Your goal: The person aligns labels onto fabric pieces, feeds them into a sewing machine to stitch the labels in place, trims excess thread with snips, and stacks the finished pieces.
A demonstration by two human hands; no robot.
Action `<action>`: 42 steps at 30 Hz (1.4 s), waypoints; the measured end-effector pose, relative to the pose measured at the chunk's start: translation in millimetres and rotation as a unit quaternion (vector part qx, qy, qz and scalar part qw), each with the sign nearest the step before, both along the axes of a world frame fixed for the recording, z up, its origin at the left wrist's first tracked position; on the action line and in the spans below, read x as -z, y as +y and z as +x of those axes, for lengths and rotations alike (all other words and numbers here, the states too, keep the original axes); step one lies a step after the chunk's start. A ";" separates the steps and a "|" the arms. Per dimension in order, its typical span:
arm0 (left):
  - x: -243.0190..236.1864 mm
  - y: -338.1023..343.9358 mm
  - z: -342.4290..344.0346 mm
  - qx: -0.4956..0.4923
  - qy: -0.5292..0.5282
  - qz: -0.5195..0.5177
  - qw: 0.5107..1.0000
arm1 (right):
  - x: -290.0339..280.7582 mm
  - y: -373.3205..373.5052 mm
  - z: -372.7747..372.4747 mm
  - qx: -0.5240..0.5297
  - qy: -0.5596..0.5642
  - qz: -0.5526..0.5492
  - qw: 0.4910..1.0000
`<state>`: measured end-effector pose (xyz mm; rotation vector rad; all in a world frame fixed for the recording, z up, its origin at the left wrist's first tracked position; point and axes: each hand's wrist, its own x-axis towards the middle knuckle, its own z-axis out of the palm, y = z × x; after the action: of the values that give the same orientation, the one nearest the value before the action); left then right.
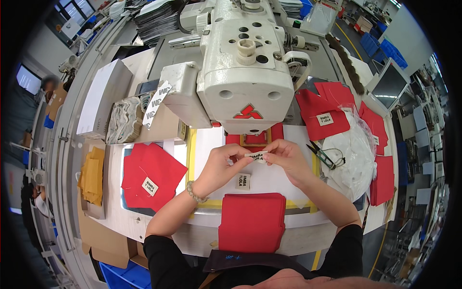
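Between both hands, just in front of the sewing machine head (pixel 245 94), I hold a small cream fabric label (pixel 257 156) with dark print. My left hand (pixel 222 163) pinches its left end and my right hand (pixel 288 160) pinches its right end. A second cream label (pixel 243 181) lies on the white work surface below my hands. Behind the held label, red fabric (pixel 234 139) sits under the machine's metal frame (pixel 254 139). Close to my body, a stack of red fabric pieces (pixel 252 221) rests at the table's front edge.
Red pieces with sewn labels lie left (pixel 156 176) and right (pixel 323 115). Thread snips (pixel 321 155) lie by a clear plastic bag of white pieces (pixel 351 159). A white box (pixel 103 98), a cardboard tray (pixel 163 127) and yellow envelopes (pixel 92 176) stand left.
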<state>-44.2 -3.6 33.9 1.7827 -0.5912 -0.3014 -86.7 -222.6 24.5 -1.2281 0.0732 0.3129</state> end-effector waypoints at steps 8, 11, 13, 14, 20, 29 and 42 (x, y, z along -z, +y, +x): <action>3.2 -1.5 -1.5 -0.003 0.065 -0.060 0.996 | -7.2 1.6 -2.4 0.041 -0.038 -0.058 0.997; 6.0 -2.6 -1.8 -0.010 0.069 -0.079 0.994 | -8.4 1.7 -0.4 0.035 -0.046 -0.084 0.995; 10.0 -3.1 -1.4 -0.015 0.071 -0.105 0.992 | -7.4 2.0 0.5 0.036 -0.045 -0.095 0.994; 10.6 -2.5 0.0 -0.016 0.071 -0.105 0.992 | -7.2 2.2 1.1 0.037 -0.045 -0.105 0.993; 11.8 -5.6 13.4 0.023 -0.040 0.052 0.998 | 4.4 -5.7 23.6 0.020 -0.048 -0.174 0.983; 23.5 -12.9 15.3 0.046 -0.282 0.202 0.937 | 0.6 -13.0 55.7 -0.013 -0.046 -0.242 0.969; 17.9 -0.3 8.5 0.054 -0.366 0.329 0.869 | 3.1 -8.9 66.1 0.005 -0.068 -0.289 0.955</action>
<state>-35.7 -3.9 16.0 2.5435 -1.2355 0.1497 -20.5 -231.5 21.3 -1.8271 0.0531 0.1998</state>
